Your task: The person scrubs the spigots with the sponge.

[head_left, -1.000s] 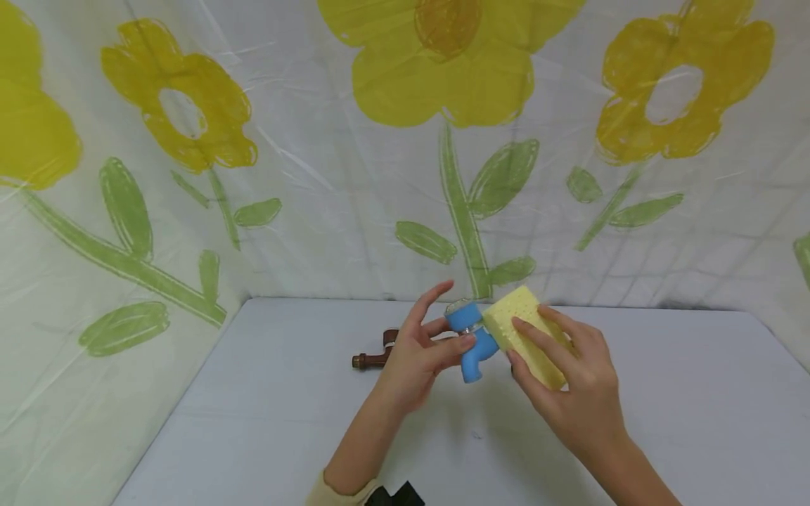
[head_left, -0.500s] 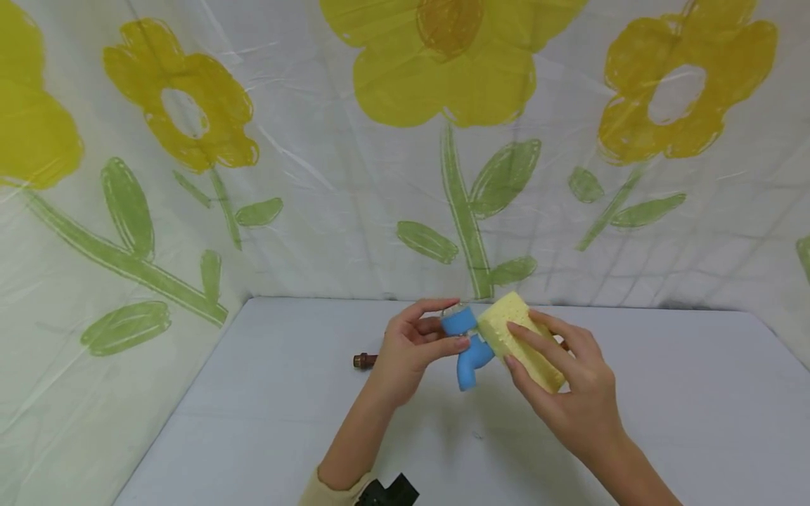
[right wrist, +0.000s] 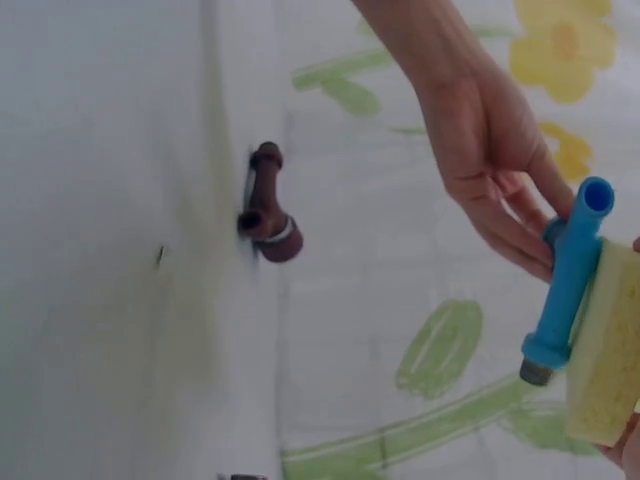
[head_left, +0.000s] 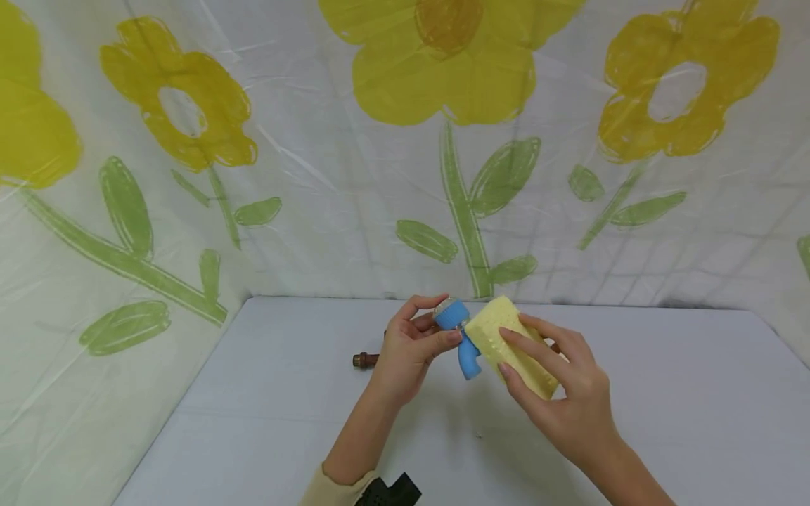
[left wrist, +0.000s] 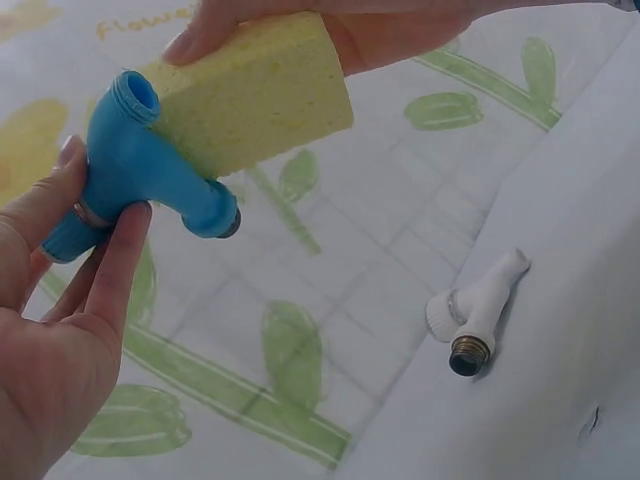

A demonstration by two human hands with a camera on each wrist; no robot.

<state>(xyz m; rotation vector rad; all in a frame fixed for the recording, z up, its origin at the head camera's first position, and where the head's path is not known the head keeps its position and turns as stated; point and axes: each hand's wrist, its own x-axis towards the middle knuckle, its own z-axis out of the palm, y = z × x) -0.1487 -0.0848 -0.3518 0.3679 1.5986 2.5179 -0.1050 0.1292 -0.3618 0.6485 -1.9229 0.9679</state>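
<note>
In the head view my left hand (head_left: 405, 355) pinches a blue faucet (head_left: 469, 358) by its knob end, holding it up over the table. My right hand (head_left: 572, 386) grips a yellow sponge (head_left: 514, 348) between thumb and fingers. One end of the sponge lies against the faucet's body and covers part of it. From the left wrist, the faucet's open spout (left wrist: 143, 95) and dark threaded inlet (left wrist: 232, 222) both show. The right wrist view has the sponge (right wrist: 610, 340) flat along the blue pipe, with most of the right hand out of frame.
A brown faucet (right wrist: 264, 205) lies on the table behind my left hand; only its brass-tipped end (head_left: 365, 360) shows in the head view. A white faucet (left wrist: 485, 305) with a threaded end lies on the table too. A flower-printed curtain (head_left: 316, 211) hangs behind the table.
The sponge has shifted left and slightly down along the faucet. The faucet has tilted and moved a little left. My left index finger, raised before, has come down to the knob.
</note>
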